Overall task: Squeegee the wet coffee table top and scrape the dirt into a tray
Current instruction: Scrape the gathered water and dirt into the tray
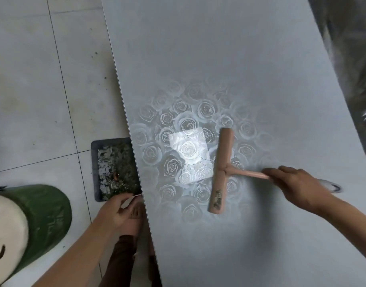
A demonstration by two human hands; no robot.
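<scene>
The pink squeegee is lying on the grey worktop, just right of the middle of the frame, on the wet rose pattern. The right hand is gripping its handle. The dark tray is sitting on the floor at lower left, against the worktop's edge, with dirt in it. The left hand is curling at the tray's near corner; I cannot tell if it is holding anything. A green bin is standing at bottom left.

Soft even light, a glare patch on the table top, blurred, curved edges
</scene>
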